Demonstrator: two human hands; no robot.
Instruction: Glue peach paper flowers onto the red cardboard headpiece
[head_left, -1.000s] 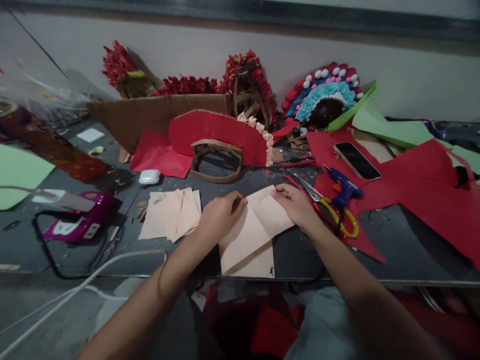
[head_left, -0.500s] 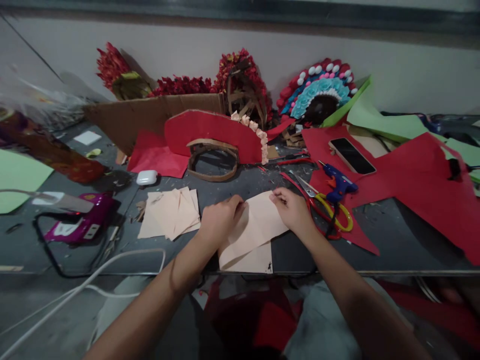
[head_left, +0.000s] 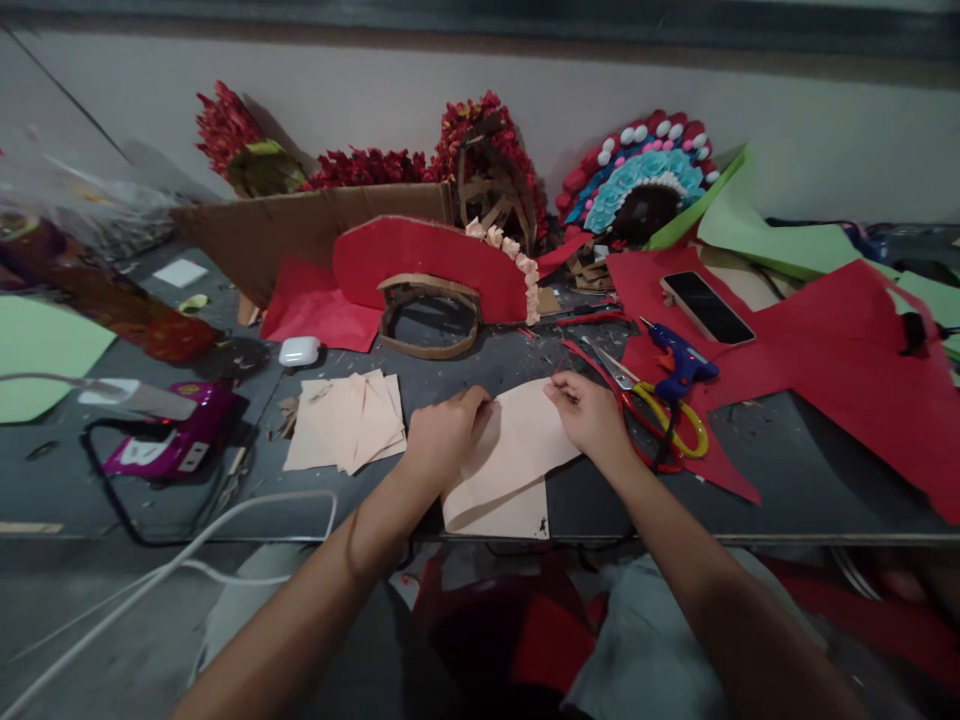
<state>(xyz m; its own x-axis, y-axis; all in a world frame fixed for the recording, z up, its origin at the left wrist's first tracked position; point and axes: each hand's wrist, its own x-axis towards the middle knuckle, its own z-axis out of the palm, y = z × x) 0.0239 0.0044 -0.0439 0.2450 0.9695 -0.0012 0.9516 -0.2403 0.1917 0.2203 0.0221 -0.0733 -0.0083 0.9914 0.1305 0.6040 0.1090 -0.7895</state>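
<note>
A peach sheet of paper (head_left: pixel 517 435) lies near the table's front edge, its upper layer curved over a flat lower part with a dark mark at one corner. My left hand (head_left: pixel 448 428) is closed on the left side of this sheet, fingertips curled at its upper edge. On the far right corner, my right hand (head_left: pixel 586 408) pinches the paper between thumb and fingers. Left of my left hand sits a loose stack of cut peach paper pieces (head_left: pixel 346 420). Beyond the hands stands a red headdress (head_left: pixel 435 262) with a cardboard band and peach paper ruffles along its right edge.
Yellow-and-red-handled scissors (head_left: pixel 675 420) and a blue glue gun (head_left: pixel 681 360) lie to the right, by a phone (head_left: pixel 709 307) on red paper (head_left: pixel 840 350). At left are a white earbud case (head_left: pixel 299 351), a purple power strip (head_left: pixel 169 440) and a white cable (head_left: pixel 225 520).
The upper layer of the peach paper bows a little more smoothly now. Both hands keep their hold, and the view has shifted slightly.
</note>
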